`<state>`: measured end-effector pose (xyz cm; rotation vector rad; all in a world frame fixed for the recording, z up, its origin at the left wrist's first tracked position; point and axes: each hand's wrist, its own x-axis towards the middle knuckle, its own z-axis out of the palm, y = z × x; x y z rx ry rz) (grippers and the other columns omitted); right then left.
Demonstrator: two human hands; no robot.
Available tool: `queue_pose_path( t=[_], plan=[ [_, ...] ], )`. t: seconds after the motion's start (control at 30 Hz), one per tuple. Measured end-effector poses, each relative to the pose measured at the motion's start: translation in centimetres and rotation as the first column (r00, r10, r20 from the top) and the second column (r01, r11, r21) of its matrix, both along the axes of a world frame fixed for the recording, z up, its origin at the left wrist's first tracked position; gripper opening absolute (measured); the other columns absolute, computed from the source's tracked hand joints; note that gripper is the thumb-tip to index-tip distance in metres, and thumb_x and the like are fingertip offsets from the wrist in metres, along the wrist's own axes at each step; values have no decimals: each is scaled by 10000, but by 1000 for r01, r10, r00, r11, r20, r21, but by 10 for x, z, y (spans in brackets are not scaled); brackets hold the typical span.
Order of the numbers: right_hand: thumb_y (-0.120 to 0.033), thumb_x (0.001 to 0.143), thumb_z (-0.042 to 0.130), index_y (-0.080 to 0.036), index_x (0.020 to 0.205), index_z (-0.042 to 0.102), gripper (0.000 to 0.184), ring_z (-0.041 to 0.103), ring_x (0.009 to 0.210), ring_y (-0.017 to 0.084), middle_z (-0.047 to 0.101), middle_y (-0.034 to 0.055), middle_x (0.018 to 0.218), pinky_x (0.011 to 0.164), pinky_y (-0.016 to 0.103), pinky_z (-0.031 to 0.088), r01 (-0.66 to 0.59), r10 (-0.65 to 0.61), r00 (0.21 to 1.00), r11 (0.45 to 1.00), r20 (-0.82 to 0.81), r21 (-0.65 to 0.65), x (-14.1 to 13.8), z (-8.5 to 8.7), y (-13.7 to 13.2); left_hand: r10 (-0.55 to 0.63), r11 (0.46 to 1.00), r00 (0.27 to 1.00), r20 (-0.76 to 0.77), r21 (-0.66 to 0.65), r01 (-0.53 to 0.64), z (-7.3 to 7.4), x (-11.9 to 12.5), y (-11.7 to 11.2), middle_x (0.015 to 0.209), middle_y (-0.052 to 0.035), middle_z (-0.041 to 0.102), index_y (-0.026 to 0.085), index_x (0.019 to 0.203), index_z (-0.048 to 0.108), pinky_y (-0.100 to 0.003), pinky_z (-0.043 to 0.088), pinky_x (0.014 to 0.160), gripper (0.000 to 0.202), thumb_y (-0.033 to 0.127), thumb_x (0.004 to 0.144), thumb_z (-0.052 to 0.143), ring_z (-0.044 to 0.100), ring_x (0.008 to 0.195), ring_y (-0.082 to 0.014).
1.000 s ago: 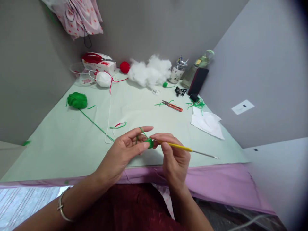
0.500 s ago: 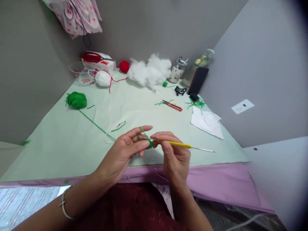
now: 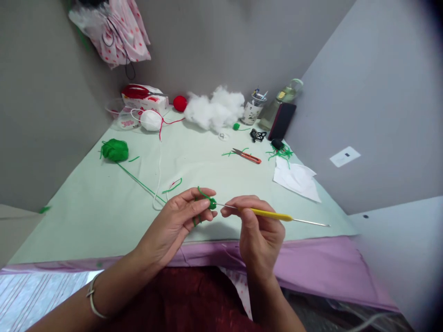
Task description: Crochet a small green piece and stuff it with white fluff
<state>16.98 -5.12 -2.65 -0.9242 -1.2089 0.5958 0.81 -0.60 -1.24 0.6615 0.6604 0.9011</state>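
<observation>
We're in a small craft corner here, grey walls (image 3: 207, 41) closing in a table (image 3: 86, 207) strewn with green yarn (image 3: 115, 150), red yarn (image 3: 180, 103), stuffing (image 3: 214, 109), snips (image 3: 247, 157), scissors (image 3: 138, 91) and a cup (image 3: 252, 110) of tools.

L hand (image 3: 173, 227) & R hand (image 3: 260, 236) bare; thin silver bangle (image 3: 92, 299) on L wrist; dark red garment (image 3: 187, 299) at lap.

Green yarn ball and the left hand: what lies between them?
Head view: a green strand runs from the green yarn ball to the left hand, near a white cord.

left hand (image 3: 175, 223) fingers pinched together, right hand (image 3: 259, 233) closed in pinch grip
</observation>
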Motion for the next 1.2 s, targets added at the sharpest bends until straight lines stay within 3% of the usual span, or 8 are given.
queue_pose_path(
  t=[0.23, 0.7, 0.9, 1.07, 1.2],
  plan=[
    [-192, 1029, 608, -243, 1031, 771, 171, 758, 763, 160, 747, 21, 900, 690, 331, 647, 21, -21, 1000, 1000, -11, 13, -4, -3, 2, -13, 1000, 1000, 15, 15, 13, 0, 0, -1, 701, 1, 713, 199, 953, 816, -234, 522, 768, 74, 244, 894, 810, 660, 719, -121],
    [-162, 1033, 594, -249, 1050, 766, 194, 759, 766, 149, 747, 13, 912, 696, 320, 651, 46, -46, 999, 999, -11, 11, -2, -6, 4, -37, 999, 999, 22, 14, 37, -2, 2, 0, 709, 6, 747, 204, 934, 813, -204, 528, 777, 43, 233, 903, 806, 687, 724, -104],
    [-119, 1013, 593, -251, 1065, 759, 218, 757, 833, 187, 771, 23, 910, 728, 366, 646, 125, -143, 973, 986, 179, 109, 0, -4, 2, -23, 999, 1000, 1, 24, 23, -1, 4, 0, 694, 2, 738, 195, 923, 803, -215, 521, 746, 61, 242, 889, 818, 680, 716, -115],
    [-60, 988, 587, -261, 1176, 731, 311, 760, 933, 200, 787, 53, 1001, 761, 353, 652, 136, -220, 877, 966, 427, 219, 1, -7, -2, 36, 998, 999, -40, 43, -35, 0, 7, 0, 697, 1, 729, 188, 904, 795, -236, 519, 726, 108, 252, 845, 860, 675, 699, -126],
    [-49, 978, 604, -268, 1207, 727, 340, 767, 949, 185, 780, 65, 1041, 732, 307, 652, 150, -261, 848, 953, 461, 264, 0, -10, -4, 36, 998, 999, -29, 52, -34, -1, 7, -1, 716, 9, 723, 186, 930, 797, -228, 515, 720, 127, 254, 845, 864, 673, 696, -117]
  ],
)
